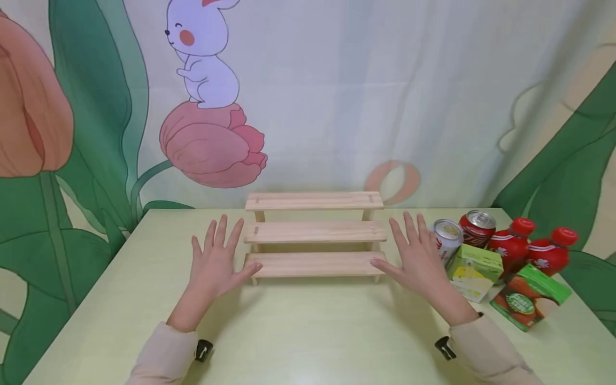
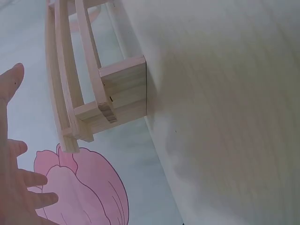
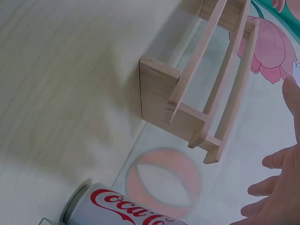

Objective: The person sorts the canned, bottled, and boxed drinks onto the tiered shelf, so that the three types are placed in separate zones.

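Observation:
A three-tier wooden shelf [image 1: 315,232] stands at the back middle of the table, its tiers bare. My left hand [image 1: 214,262] is held with spread fingers at the shelf's left end, holding nothing. On the other side my right hand [image 1: 420,261] is spread the same way near the shelf's right end. Whether either thumb touches the lowest tier I cannot tell. In the left wrist view the shelf [image 2: 93,84] shows its side panel, apart from the fingers. A white Coca-Cola can [image 3: 124,208] lies in the right wrist view below the shelf's end.
Beside my right hand stand a silver-topped white can [image 1: 447,238], a red can [image 1: 477,227], two red bottles [image 1: 512,246] with red caps, a green-yellow carton [image 1: 475,270] and a green-red carton [image 1: 528,299]. A printed curtain [image 1: 313,107] hangs behind the table [image 1: 308,331].

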### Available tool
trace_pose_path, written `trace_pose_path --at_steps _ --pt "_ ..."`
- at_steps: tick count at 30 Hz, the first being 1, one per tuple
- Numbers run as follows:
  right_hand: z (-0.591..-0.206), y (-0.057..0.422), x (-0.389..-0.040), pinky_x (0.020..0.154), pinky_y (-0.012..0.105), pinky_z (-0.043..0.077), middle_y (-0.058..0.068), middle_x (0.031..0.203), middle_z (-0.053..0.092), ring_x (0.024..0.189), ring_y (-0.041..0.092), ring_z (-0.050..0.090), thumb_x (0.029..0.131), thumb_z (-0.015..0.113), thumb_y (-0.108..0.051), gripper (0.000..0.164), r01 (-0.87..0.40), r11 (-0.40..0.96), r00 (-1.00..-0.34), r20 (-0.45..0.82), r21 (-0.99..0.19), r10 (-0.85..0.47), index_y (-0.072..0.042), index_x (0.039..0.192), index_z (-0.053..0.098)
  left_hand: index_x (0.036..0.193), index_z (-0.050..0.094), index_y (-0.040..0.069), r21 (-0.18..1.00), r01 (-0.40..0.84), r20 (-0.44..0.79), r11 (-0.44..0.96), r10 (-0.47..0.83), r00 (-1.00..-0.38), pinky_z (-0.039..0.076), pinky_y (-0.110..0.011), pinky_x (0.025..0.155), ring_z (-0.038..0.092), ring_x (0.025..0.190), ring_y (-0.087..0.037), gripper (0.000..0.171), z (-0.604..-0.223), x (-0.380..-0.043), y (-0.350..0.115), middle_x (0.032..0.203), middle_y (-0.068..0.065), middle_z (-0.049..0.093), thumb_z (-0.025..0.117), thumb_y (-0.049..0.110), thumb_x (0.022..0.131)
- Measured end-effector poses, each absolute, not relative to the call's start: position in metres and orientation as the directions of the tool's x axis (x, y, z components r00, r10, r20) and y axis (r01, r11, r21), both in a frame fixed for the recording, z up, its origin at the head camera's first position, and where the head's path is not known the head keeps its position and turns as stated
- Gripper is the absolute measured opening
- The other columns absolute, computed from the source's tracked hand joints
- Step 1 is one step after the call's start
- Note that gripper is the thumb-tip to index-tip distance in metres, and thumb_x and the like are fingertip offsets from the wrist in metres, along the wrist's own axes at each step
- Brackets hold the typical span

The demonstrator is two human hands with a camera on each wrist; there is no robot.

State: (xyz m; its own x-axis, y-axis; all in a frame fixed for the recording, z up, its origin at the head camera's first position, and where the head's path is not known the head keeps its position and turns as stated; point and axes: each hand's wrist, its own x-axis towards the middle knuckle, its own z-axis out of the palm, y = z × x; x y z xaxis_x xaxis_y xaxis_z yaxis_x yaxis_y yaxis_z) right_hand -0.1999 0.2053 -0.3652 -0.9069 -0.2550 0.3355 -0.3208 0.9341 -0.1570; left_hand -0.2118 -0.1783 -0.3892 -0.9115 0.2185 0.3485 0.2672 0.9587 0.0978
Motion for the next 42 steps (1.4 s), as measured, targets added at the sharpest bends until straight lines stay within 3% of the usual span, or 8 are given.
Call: trace_pose_path --at_steps 8,15,23,31,34,42 --pt "-0.358 0.216 -0.186 0.098 0.063 0.015 0.029 0.144 0.018 0.134 0.043 0.002 0.079 0.063 -0.051 0.086 -0.352 0.918 -0.896 0.349 -0.183 -0.274 0.0 0.14 0.03 0.146 0.018 0.014 0.171 0.305 0.354 0.937 0.231 -0.906 0.018 -0.069 0.093 0.017 0.131 -0.042 0.096 -0.392 -0.208 -0.18 0.146 -0.021 0.016 0.06 0.061 0.074" --pt "-0.354 0.235 -0.175 0.097 0.063 0.018 0.032 0.138 0.026 0.129 0.048 0.016 0.075 0.072 -0.041 0.082 -0.367 0.909 -0.877 0.399 -0.199 -0.267 0.002 0.135 0.037 0.144 0.02 0.009 0.228 0.347 0.347 0.91 0.257 -0.902 0.028 -0.066 0.089 0.03 0.124 -0.044 0.097 -0.397 -0.207 -0.181 0.142 -0.025 0.024 0.067 0.054 0.072" --pt "-0.35 0.258 -0.164 0.086 0.068 0.029 0.028 0.133 0.035 0.123 0.048 0.026 0.069 0.079 -0.029 0.08 -0.361 0.892 -0.86 0.467 -0.273 -0.205 0.003 0.131 0.04 0.145 0.018 0.008 0.365 0.359 0.286 0.859 0.263 -0.921 0.038 -0.059 0.085 0.038 0.119 -0.047 0.1 -0.403 -0.215 -0.181 0.136 -0.029 0.033 0.073 0.046 0.07" --pt "-0.346 0.273 -0.154 0.084 0.068 0.028 0.029 0.133 0.035 0.12 0.049 0.03 0.072 0.076 -0.034 0.081 -0.277 0.911 -0.887 0.445 -0.305 -0.121 0.0 0.134 0.037 0.146 0.013 0.01 0.457 0.347 0.221 0.819 0.273 -0.936 0.04 -0.059 0.082 0.042 0.115 -0.046 0.102 -0.404 -0.22 -0.181 0.134 -0.029 0.037 0.075 0.041 0.071" --pt "-0.347 0.28 -0.152 0.09 0.066 0.025 0.03 0.133 0.035 0.12 0.049 0.03 0.074 0.075 -0.034 0.081 -0.26 0.904 -0.89 0.447 -0.339 -0.088 0.0 0.136 0.036 0.146 0.012 0.01 0.477 0.343 0.2 0.809 0.28 -0.939 0.041 -0.058 0.082 0.043 0.114 -0.046 0.102 -0.404 -0.221 -0.18 0.133 -0.029 0.038 0.075 0.042 0.072" --pt "-0.349 0.299 -0.143 0.091 0.067 0.02 0.033 0.136 0.03 0.122 0.052 0.025 0.081 0.068 -0.035 0.081 -0.185 0.882 -0.908 0.418 -0.434 0.015 0.003 0.139 0.027 0.145 0.015 0.006 0.532 0.346 0.156 0.773 0.312 -0.937 0.041 -0.056 0.082 0.047 0.113 -0.041 0.102 -0.407 -0.221 -0.178 0.134 -0.024 0.04 0.076 0.039 0.071"
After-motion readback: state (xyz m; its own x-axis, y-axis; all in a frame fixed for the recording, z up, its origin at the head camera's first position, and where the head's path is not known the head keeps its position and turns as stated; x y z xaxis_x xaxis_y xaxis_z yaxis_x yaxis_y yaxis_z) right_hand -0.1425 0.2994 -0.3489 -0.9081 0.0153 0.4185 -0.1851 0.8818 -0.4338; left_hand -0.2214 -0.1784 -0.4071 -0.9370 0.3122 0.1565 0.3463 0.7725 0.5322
